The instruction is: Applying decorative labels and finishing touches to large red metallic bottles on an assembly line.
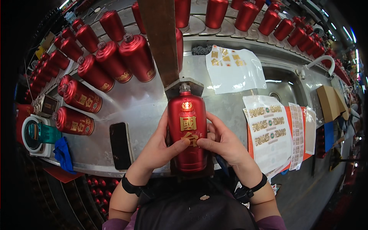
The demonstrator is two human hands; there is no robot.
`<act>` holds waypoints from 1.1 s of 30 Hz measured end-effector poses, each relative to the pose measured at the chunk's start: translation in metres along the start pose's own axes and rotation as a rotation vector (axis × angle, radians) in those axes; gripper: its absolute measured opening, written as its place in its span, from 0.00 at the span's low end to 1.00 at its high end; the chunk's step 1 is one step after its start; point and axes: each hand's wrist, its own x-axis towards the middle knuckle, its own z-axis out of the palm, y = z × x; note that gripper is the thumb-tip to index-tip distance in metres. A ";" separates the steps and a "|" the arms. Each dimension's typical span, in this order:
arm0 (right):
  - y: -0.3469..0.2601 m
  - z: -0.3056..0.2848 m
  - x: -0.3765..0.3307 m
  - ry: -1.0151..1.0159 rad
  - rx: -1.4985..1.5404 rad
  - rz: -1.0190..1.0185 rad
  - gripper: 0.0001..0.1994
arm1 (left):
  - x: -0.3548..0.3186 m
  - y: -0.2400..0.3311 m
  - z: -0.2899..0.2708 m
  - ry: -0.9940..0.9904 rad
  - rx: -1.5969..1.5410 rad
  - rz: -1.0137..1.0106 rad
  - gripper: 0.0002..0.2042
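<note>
Both hands, left hand (159,147) and right hand (224,143), have fingers grasping the upright red bottle (187,132) on the near worktop (142,103).

Bottle (187,130): matte red, gold characters down the front, gold-and-red emblem near the neck, clear cap. Other bottles (111,63): same red, gold marks. Sticker sheets (268,132): white backing, rows of gold lettering with small green dots, orange sheet beneath. Upper sheet (234,69): white, a few gold pieces left. Phone (121,145): black. Cloth (63,153): blue. Counter (142,103): grey steel. Wristbands (132,188): black. Post (161,38): brown.
</note>
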 end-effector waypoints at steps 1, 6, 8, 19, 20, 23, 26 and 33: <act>0.000 0.000 0.000 -0.003 -0.001 -0.002 0.44 | -0.001 -0.001 0.000 0.008 0.018 0.007 0.46; -0.006 0.000 -0.002 -0.016 0.018 0.044 0.42 | 0.000 0.001 -0.005 0.026 -0.021 -0.022 0.43; -0.012 0.004 -0.003 -0.024 0.017 0.053 0.41 | 0.005 0.003 -0.005 0.060 -0.155 -0.037 0.39; -0.012 0.007 0.000 -0.012 -0.009 0.057 0.38 | 0.016 0.003 0.002 0.174 -0.057 -0.054 0.31; -0.014 0.007 0.001 -0.023 -0.015 0.060 0.38 | 0.015 0.003 0.001 0.175 -0.063 -0.047 0.32; -0.009 -0.002 0.000 -0.022 -0.077 0.094 0.37 | 0.015 0.003 0.000 0.161 -0.062 -0.060 0.32; -0.002 -0.007 -0.001 -0.028 -0.089 0.089 0.36 | 0.008 -0.005 -0.006 0.122 -0.058 -0.008 0.35; 0.010 -0.001 0.002 -0.039 -0.011 -0.060 0.43 | -0.007 0.002 0.001 0.020 -0.057 -0.016 0.43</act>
